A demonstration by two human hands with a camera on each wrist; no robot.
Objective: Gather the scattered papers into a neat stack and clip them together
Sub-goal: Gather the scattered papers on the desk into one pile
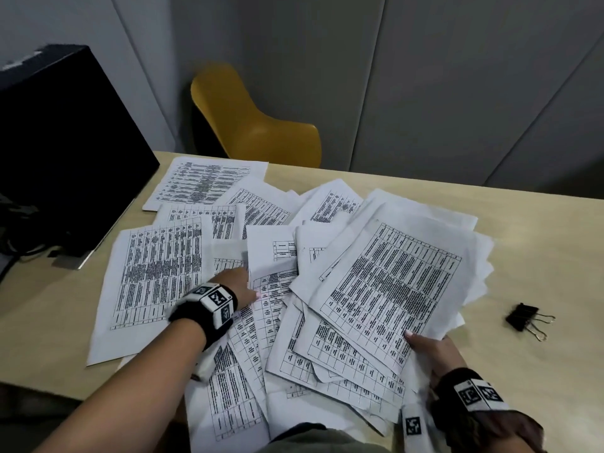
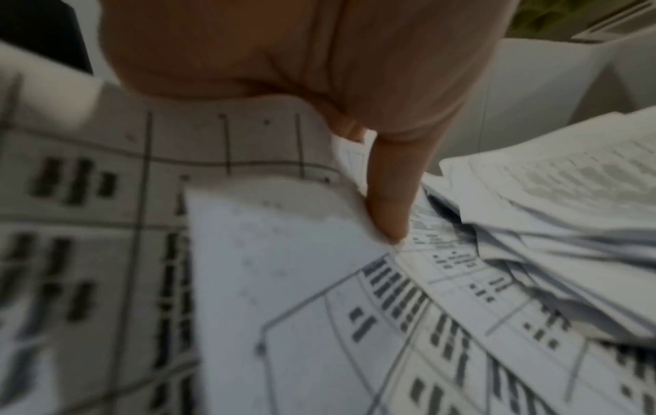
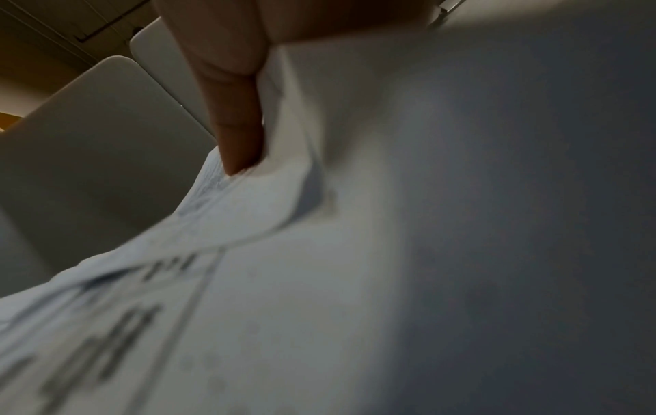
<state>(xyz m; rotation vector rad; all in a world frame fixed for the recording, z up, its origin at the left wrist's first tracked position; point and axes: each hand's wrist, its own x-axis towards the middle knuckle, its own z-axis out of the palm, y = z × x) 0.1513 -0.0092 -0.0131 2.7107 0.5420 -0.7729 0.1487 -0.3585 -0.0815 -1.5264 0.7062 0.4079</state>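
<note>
A pale wooden table (image 1: pixel 425 197) carries everything. Beyond its far edge, well past the grip, a mustard-yellow chair (image 1: pixel 251 125) stands against grey wall panels (image 1: pixel 425 76). Far left of the grip, a black box-like unit (image 1: pixel 65 132) sits with dark cables (image 1: pixel 19 237) beside it.

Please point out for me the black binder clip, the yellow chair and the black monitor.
black metal binder clip (image 1: pixel 522 316), head view, on its black body.
yellow moulded plastic chair (image 1: pixel 258 132), head view, on the seat shell.
black flat monitor (image 1: pixel 62 135), head view, on its back panel.
</note>
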